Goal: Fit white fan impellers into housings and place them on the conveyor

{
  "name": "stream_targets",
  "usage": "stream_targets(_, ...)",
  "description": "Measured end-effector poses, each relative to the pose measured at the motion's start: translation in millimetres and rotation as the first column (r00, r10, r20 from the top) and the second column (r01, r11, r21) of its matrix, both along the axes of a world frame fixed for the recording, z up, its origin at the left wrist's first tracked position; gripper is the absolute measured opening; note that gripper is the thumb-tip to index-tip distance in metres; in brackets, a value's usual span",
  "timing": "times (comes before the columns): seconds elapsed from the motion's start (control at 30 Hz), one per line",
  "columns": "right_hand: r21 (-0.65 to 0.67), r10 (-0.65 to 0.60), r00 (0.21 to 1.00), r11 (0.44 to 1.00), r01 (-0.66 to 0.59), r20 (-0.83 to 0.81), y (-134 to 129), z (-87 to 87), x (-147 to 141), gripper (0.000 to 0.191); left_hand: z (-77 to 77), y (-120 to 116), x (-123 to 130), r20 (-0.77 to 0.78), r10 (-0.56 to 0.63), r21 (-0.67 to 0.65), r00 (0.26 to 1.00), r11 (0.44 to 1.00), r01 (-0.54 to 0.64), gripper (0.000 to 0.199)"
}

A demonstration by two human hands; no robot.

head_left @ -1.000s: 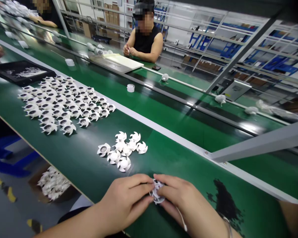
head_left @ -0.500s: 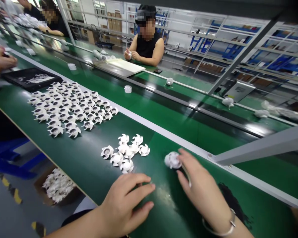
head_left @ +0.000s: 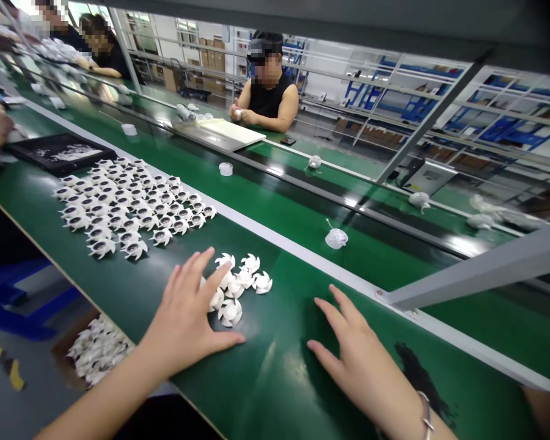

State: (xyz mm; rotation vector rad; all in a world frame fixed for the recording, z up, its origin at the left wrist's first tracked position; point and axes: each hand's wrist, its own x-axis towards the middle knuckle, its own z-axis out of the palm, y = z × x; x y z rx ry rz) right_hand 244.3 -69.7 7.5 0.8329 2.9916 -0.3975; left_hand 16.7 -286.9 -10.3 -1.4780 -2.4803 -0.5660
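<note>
My left hand (head_left: 190, 315) is open, fingers spread, over the near edge of a small cluster of white fan impellers (head_left: 231, 311), hiding part of it. Whether it touches any of them I cannot tell. To the right, my right hand (head_left: 348, 348) hovers above the green tabletop with fingers apart and holds nothing. Beyond it, on the belt past the pale rail, lies a round white plastic part with a short wire (head_left: 336, 238). A larger group of white impellers with dark centres (head_left: 128, 198) stands in rows further left.
A black tray (head_left: 62, 153) with small white bits lies at the far left. The pale rail (head_left: 275, 241) and a slanted metal post (head_left: 481, 269) border the belt. A box of white impellers (head_left: 98, 351) sits below the table. Across the line sits a co-worker (head_left: 270, 91).
My right hand has let go of the white plastic part, which now lies on the belt past the rail. My left hand has moved left and forward to the small impeller cluster, fingers spreading.
</note>
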Motion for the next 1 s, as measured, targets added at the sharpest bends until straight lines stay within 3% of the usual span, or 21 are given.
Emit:
stream_targets(0.1,-0.166,0.03,0.999,0.986,-0.024,0.032,-2,6.1,-6,0.065,4.2,-11,-34,0.108,-0.068,-0.107,0.992,0.991,0.08,0.127)
stream_targets(0.23,-0.303,0.067,0.998,0.951,-0.061,0.011,-6,8.0,-27,0.084,10.6,-17,-64,0.235,-0.155,-0.222,0.96,0.952,0.209,0.127)
stream_targets(0.33,-0.292,0.097,0.993,0.95,-0.115,-0.074,-14,4.7,-55,0.109,21.1,-10,-74,0.28,-0.227,-0.263,0.933,0.916,0.302,0.123)
stream_targets(0.43,-0.228,0.204,0.967,0.945,-0.236,-0.155,-25,0.2,-90,0.137,33.7,6,-79,0.301,-0.269,-0.304,0.915,0.882,0.36,0.123)
stream_targets(0.5,-0.165,0.284,0.943,0.936,-0.312,-0.172,-32,-3.4,-111,0.145,39.8,19,-80,0.342,-0.285,-0.341,0.896,0.851,0.401,0.121)
stream_targets(0.57,-0.094,0.328,0.929,0.933,-0.347,-0.174,-37,-7.7,-127,0.139,42.7,30,-81,0.394,-0.302,-0.351,0.868,0.824,0.445,0.113)
stream_targets(0.67,-0.022,0.316,0.926,0.945,-0.327,-0.208,-39,-14.5,-138,0.115,42.8,42,-81,0.455,-0.348,-0.303,0.82,0.805,0.51,0.094)
stream_targets(0.83,-0.131,0.242,0.922,0.948,-0.291,-0.301,-32,-18.4,-134,0.09,40.5,61,-76,0.5,-0.392,-0.208,0.773,0.812,0.546,0.069)
stream_targets(1.0,-0.264,0.14,0.925,0.934,-0.242,-0.352,-17,-9.2,-131,0.081,41.1,84,-68,0.591,-0.357,-0.151,0.724,0.832,0.534,0.043)
